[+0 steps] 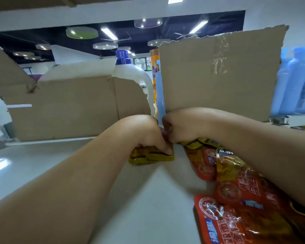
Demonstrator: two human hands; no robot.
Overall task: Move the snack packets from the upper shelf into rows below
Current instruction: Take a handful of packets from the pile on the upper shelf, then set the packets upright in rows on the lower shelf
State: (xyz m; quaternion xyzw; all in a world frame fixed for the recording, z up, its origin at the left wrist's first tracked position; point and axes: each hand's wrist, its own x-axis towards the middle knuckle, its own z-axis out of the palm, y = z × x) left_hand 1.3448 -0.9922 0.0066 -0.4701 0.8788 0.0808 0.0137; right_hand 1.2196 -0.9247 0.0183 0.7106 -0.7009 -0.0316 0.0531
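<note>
Barely started, I judge — left hand (146, 132) grips a yellow packet (153, 156), right hand (185, 125) clutches the packet pile (236, 189) — everything's on the upper shelf (42, 166).

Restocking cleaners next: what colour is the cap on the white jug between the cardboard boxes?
Blue, leaning violet; the cap shows best in the head view.

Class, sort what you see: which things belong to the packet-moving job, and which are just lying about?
Belongs to the job: left hand gripping the yellow packet; right hand beside it; orange snack packets; shelf.
Just lying about: left cardboard box; right cardboard box; white bottle; blue bottles.
</note>
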